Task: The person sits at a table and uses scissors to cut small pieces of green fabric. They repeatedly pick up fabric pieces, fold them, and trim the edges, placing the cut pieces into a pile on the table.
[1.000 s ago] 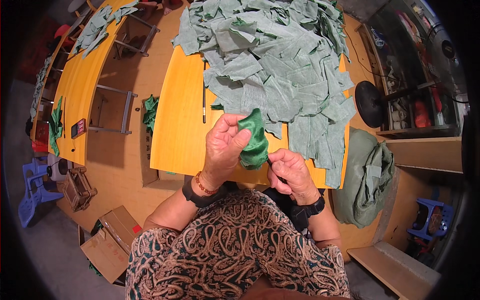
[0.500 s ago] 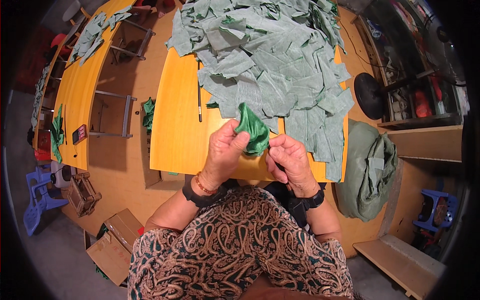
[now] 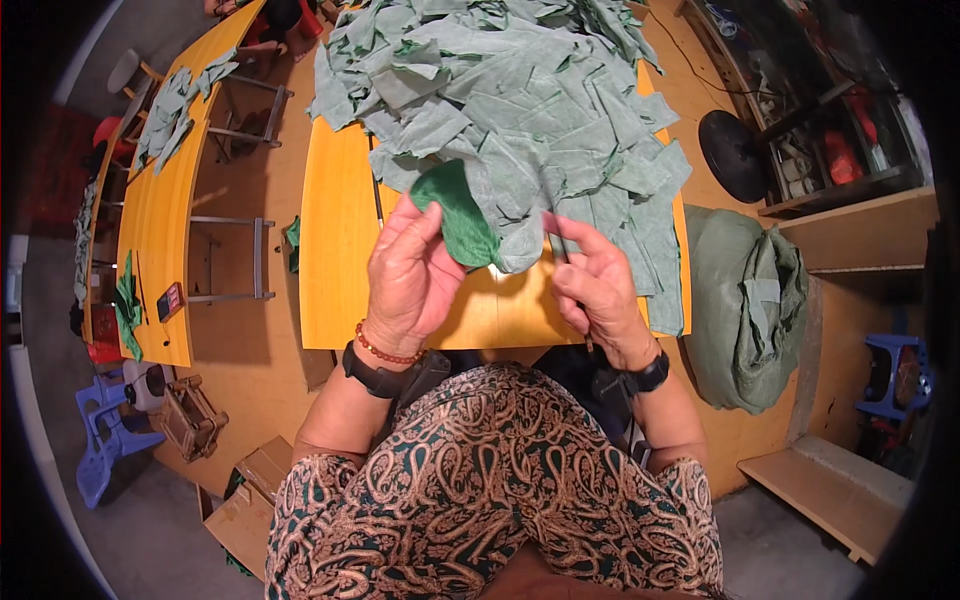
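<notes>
My left hand point(image 3: 412, 270) pinches a small piece of fabric point(image 3: 455, 212), shiny green on one face, above the near edge of the yellow table point(image 3: 400, 320). A pale grey-green part of that piece hangs toward my right hand. My right hand point(image 3: 602, 288) is closed around a thin dark stick point(image 3: 560, 240); its upper end is blurred beside the fabric. Beyond both hands spreads a large heap of pale grey-green fabric pieces point(image 3: 540, 110), overlapping one another. Another dark stick point(image 3: 377, 190) lies on the table left of the heap.
At left stands a second yellow table point(image 3: 160, 230) with fabric pieces, and a blue plastic chair point(image 3: 105, 425) near it. To the right sits a bulging green sack point(image 3: 740, 310), with a black round base point(image 3: 738, 155) beyond it. A cardboard box point(image 3: 250, 510) is at lower left.
The bunched green piece has been spread wider, so its pale side now shows. My left hand has moved left, my right hand slightly right, and the view has shifted a little.
</notes>
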Action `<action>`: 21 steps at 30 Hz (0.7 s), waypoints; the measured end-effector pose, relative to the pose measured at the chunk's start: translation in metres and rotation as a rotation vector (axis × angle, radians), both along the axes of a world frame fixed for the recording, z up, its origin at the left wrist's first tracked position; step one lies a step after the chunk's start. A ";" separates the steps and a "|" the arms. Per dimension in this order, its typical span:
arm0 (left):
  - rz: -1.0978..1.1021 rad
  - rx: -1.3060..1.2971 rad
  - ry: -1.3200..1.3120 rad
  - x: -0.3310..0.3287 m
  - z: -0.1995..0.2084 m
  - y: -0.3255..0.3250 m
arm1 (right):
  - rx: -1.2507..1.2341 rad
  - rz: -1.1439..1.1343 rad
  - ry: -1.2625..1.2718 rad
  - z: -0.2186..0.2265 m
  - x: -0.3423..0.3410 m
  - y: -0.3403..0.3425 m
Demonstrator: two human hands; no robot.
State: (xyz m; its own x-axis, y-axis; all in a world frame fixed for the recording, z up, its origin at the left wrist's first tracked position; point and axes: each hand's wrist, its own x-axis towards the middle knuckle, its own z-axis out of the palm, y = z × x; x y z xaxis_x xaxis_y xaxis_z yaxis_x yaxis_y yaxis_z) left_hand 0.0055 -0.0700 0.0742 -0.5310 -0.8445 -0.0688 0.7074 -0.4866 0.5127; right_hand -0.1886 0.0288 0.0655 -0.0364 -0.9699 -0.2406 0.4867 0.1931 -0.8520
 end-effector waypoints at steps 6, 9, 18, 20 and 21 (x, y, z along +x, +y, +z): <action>-0.119 -0.085 0.126 -0.006 -0.014 0.004 | 0.015 0.199 -0.004 -0.010 0.003 -0.014; -0.017 -0.061 -0.033 -0.001 -0.012 0.006 | -0.004 0.108 0.089 -0.013 -0.003 -0.012; -0.199 -0.412 -0.353 0.027 0.002 -0.014 | -0.482 -0.210 0.966 0.011 -0.010 -0.022; -0.225 -0.627 -0.686 0.025 0.009 -0.017 | -0.603 -0.227 1.103 0.017 -0.009 -0.026; -0.257 -0.587 -0.729 0.020 0.016 -0.015 | -0.667 -0.237 1.148 0.019 -0.008 -0.029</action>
